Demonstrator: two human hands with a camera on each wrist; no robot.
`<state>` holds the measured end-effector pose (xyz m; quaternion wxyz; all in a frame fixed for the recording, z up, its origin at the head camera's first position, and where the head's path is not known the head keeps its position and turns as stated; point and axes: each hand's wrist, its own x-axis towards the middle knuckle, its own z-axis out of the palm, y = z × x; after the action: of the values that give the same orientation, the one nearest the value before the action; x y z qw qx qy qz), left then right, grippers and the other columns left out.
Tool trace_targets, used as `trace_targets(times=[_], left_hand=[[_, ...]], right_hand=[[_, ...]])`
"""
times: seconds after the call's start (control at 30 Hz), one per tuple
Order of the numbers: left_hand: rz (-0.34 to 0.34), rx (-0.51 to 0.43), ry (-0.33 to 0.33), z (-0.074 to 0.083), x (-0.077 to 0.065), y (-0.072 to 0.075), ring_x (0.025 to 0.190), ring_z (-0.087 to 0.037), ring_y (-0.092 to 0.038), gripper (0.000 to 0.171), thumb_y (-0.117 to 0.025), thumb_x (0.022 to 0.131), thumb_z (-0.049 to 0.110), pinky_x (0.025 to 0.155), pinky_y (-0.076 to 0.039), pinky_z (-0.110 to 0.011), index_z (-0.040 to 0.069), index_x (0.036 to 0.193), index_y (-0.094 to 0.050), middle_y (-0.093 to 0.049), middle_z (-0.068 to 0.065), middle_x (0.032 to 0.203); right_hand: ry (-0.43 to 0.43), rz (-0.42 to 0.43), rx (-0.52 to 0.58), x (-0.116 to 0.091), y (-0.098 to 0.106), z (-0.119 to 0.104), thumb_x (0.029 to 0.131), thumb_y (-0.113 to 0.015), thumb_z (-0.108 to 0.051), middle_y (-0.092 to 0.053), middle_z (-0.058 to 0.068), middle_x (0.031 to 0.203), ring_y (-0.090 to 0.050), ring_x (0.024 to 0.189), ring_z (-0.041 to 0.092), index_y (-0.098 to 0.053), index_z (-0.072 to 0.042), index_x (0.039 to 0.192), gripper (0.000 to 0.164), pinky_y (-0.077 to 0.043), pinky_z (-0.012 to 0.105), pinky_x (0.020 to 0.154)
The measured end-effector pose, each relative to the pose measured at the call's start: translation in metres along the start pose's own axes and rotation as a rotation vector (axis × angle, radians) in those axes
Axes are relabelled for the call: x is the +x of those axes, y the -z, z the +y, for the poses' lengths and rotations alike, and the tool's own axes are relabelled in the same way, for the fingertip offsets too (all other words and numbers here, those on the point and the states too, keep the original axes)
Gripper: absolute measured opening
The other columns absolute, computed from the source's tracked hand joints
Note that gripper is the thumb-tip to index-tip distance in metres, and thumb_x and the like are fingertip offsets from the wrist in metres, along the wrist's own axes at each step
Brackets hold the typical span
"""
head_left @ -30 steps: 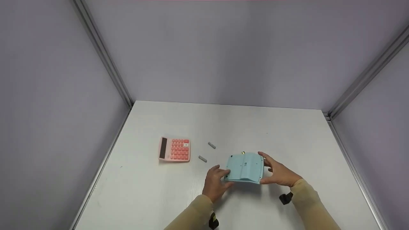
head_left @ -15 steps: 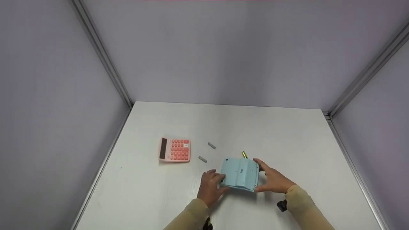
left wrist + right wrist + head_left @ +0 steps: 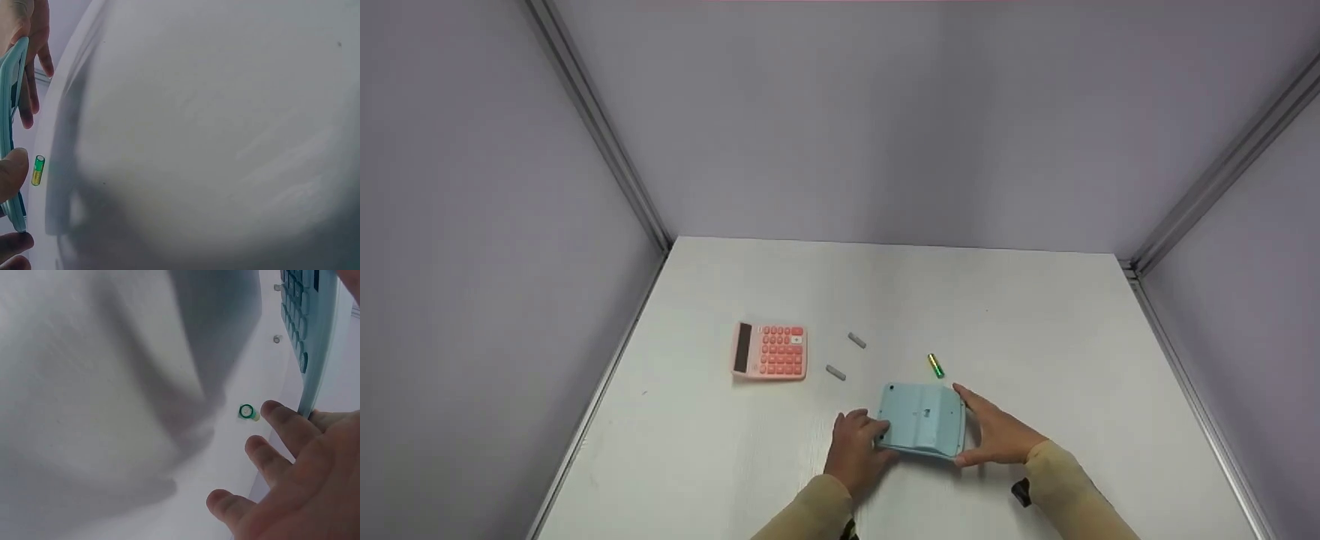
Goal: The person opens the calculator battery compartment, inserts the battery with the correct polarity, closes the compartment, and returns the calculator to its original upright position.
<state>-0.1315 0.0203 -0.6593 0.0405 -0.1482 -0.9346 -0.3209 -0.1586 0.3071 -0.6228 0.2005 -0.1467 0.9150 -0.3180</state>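
Note:
A light blue calculator (image 3: 921,420) is held between both hands in the head view, its back facing up. My left hand (image 3: 855,452) pinches its left edge between thumb and fingers. At the right edge, my right hand (image 3: 999,435) grips it by the corners, thumb near and fingertips far. From the right wrist, the calculator's keys (image 3: 297,304) are seen facing down over the table, with its shadow below. A green and gold battery (image 3: 935,365) lies on the table just beyond the calculator.
A pink calculator (image 3: 771,351) lies face up to the left on the white table (image 3: 697,450). Between the calculators are two small grey cylinders, a far one (image 3: 856,340) and a nearer one (image 3: 835,372). Grey walls (image 3: 840,120) stand around the table's back and sides.
Both hands have drawn the blue calculator toward the person and slightly left. The green and gold battery, mostly hidden behind it before, now shows in full. The pink calculator and grey cylinders stay put.

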Motion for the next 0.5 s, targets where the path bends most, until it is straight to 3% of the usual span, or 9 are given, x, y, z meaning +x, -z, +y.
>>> trace_targets(times=[0.5], left_hand=[[-0.058,0.004,0.052,-0.0019,0.0034,-0.0043,0.120,-0.021,-0.053,0.044,-0.081,0.075,0.039,0.108,-0.028,-0.061,0.018,0.112,-0.072,-0.069,0.003,0.107]], right_hand=[[-0.004,-0.022,-0.012,0.0081,-0.0046,0.0043,0.062,-0.085,-0.053,-0.018,0.015,0.158,-0.019,0.143,0.037,-0.013,-0.014,0.155,0.125,-0.020,0.055,0.114]])
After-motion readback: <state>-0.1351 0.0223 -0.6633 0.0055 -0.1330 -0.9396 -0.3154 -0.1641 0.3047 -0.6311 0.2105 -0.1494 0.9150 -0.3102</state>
